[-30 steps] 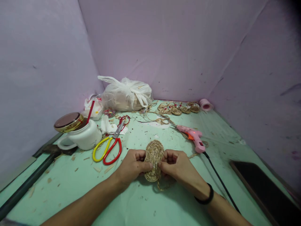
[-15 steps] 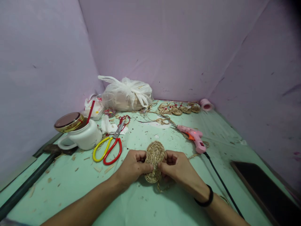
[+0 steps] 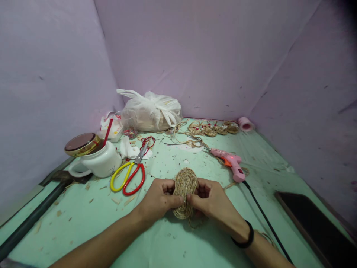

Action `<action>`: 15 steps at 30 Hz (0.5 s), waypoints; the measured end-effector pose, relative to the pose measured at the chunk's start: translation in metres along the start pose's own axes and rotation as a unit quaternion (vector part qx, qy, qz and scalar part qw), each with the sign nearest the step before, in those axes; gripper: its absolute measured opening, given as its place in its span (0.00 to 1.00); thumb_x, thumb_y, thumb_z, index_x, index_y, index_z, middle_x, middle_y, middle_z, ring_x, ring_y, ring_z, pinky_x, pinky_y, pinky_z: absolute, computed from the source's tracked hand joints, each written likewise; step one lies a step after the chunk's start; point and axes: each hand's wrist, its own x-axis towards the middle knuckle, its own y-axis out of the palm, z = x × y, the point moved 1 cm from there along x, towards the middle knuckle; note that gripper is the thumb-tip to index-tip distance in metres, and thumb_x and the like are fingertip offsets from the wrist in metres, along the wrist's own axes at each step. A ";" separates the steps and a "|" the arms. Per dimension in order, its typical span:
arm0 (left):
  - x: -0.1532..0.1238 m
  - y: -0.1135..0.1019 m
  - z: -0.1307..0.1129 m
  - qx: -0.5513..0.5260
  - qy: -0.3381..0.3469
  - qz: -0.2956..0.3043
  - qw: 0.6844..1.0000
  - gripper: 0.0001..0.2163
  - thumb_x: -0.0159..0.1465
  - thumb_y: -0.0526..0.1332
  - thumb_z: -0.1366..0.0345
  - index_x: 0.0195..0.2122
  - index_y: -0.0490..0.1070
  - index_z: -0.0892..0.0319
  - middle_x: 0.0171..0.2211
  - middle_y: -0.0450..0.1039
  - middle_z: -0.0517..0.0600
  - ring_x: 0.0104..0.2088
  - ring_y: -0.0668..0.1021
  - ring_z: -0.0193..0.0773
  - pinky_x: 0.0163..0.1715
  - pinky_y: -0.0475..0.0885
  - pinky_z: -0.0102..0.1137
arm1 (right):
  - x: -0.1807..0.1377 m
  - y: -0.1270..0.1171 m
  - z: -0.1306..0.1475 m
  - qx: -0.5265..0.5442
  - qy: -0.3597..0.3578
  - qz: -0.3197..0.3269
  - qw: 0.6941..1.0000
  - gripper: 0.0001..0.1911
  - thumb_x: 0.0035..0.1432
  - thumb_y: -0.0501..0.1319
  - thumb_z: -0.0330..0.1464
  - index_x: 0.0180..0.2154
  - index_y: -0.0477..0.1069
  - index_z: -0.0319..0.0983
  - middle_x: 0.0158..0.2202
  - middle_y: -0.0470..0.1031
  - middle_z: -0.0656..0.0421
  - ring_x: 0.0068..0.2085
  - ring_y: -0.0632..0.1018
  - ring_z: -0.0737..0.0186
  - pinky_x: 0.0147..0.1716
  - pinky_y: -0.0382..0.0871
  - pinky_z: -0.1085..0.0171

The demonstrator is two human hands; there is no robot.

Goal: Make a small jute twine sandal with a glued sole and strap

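Between my hands is a small oval sole of coiled, braided straw cord [image 3: 185,180], narrower at its middle and held up above the green tabletop. My left hand [image 3: 163,197] grips its left edge, thumb on the front face and fingers curled behind. On the opposite edge my right hand [image 3: 208,197] pinches it the same way, the two thumbs almost meeting at the waist. A loose cord end [image 3: 193,225] dangles below the sole. Fingertips behind the sole are hidden. A black band circles my right wrist.
Left lie scissors [image 3: 134,173], a white mug [image 3: 102,162] with a lid, and a hammer [image 3: 36,212]. Right are a pink glue gun [image 3: 230,162] with its cable and a phone [image 3: 315,227]. Behind sit a plastic bag [image 3: 153,111], several small straw pieces [image 3: 210,129] and a pink roll [image 3: 245,124].
The straw sole has tilted slightly and shifted a little to the right in my hands. Both hands keep their pinch on it; the things around are unmoved.
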 end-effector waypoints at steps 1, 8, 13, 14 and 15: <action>0.000 0.000 0.000 0.001 -0.001 -0.001 1.000 0.10 0.42 0.65 0.68 0.27 0.73 0.66 0.24 0.71 0.49 0.27 0.73 0.37 0.28 0.66 0.30 | 0.000 0.000 0.000 -0.003 -0.001 -0.002 1.000 0.06 0.40 0.58 0.32 0.24 0.66 0.35 0.18 0.63 0.64 0.20 0.64 0.70 0.17 0.59 0.70; 0.000 -0.001 -0.001 0.000 -0.001 0.003 1.000 0.11 0.42 0.65 0.67 0.27 0.72 0.66 0.24 0.71 0.49 0.28 0.73 0.39 0.29 0.66 0.31 | -0.003 -0.001 0.002 0.007 -0.011 0.008 1.000 0.08 0.42 0.59 0.35 0.25 0.67 0.36 0.18 0.65 0.63 0.20 0.66 0.69 0.16 0.61 0.70; -0.001 0.001 0.001 -0.001 -0.002 0.003 1.000 0.10 0.43 0.65 0.68 0.28 0.72 0.66 0.24 0.71 0.50 0.27 0.73 0.38 0.28 0.66 0.31 | -0.003 -0.001 0.000 0.008 -0.006 0.007 1.000 0.09 0.43 0.59 0.35 0.26 0.68 0.35 0.20 0.68 0.61 0.21 0.68 0.68 0.18 0.62 0.70; -0.001 0.002 0.001 -0.003 -0.001 0.005 1.000 0.10 0.43 0.65 0.69 0.27 0.72 0.66 0.24 0.71 0.50 0.27 0.73 0.38 0.29 0.66 0.31 | -0.003 0.000 0.000 0.013 -0.005 0.008 1.000 0.08 0.43 0.59 0.34 0.26 0.68 0.35 0.21 0.68 0.60 0.22 0.68 0.67 0.18 0.63 0.70; -0.001 0.002 0.001 -0.005 -0.001 0.008 1.000 0.10 0.43 0.64 0.69 0.27 0.72 0.66 0.24 0.71 0.50 0.27 0.72 0.38 0.29 0.66 0.31 | -0.003 0.000 0.000 0.018 -0.006 0.008 1.000 0.08 0.43 0.59 0.34 0.26 0.67 0.35 0.21 0.69 0.60 0.22 0.69 0.67 0.19 0.63 0.69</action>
